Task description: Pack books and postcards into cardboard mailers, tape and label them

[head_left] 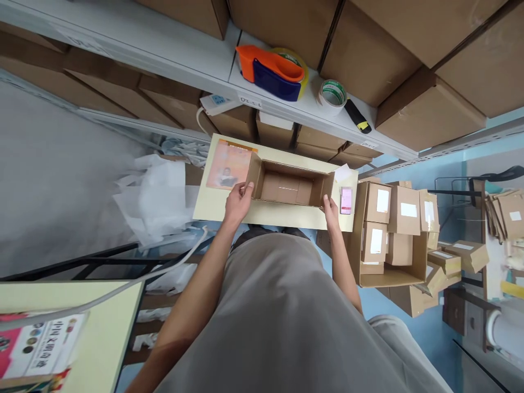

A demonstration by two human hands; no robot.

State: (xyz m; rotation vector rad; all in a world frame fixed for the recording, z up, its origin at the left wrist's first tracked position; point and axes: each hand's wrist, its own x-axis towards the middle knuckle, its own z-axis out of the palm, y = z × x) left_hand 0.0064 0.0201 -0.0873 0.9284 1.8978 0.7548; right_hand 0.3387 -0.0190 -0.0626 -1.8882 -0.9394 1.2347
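Observation:
An open brown cardboard box (286,188) lies on a pale yellow table (213,204), its inside bare. My left hand (238,201) grips the box's left end flap, fingers curled over its edge. At the right near corner my right hand (331,210) holds the box's other end. Under the box's left side lies an orange printed sheet (229,164). A pink phone (346,200) rests on the table just right of my right hand.
An orange-and-blue tape dispenser (272,71), a tape roll (332,95) and a black-yellow cutter (358,117) sit on the shelf above. A large carton (393,278) of labelled small boxes stands right. White plastic bags (158,199) pile left. Another table (102,327) is at lower left.

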